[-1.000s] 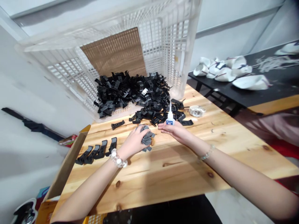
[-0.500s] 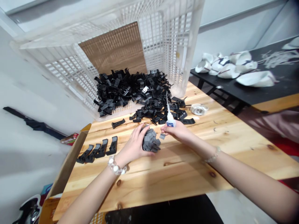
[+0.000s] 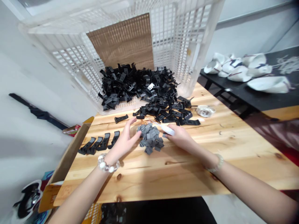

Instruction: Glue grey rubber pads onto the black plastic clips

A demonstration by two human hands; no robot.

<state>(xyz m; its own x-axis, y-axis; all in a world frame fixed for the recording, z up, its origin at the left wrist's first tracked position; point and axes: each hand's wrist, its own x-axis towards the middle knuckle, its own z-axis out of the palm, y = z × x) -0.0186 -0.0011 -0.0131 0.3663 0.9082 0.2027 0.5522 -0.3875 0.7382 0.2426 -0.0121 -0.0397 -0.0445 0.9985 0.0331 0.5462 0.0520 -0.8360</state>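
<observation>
A heap of small grey square pads (image 3: 151,138) lies on the wooden table. My left hand (image 3: 127,137) is at the heap's left edge, fingers spread, thumb close to the pads, gripping nothing. My right hand (image 3: 179,136) is wrapped round a small white glue bottle (image 3: 167,129), its thin nozzle tilted left over the far side of the heap. One grey pad shows by the right fingertips; whether they pinch it I cannot tell. Several black plastic clips (image 3: 104,142) stand in a row to the left, and a lone black clip (image 3: 121,119) lies beyond my left hand.
A white plastic crate (image 3: 197,53) on its side spills a pile of black clips (image 3: 140,84) onto the table (image 3: 182,174). A roll of clear tape (image 3: 205,110) sits right of the pile. White cup-shaped pieces (image 3: 235,68) rest on a black table. A cardboard box (image 3: 70,152) stands at the left edge.
My left hand has opened and drawn back left from the grey pads, which now lie spread in a loose heap. The glue bottle has tipped from upright to leaning left.
</observation>
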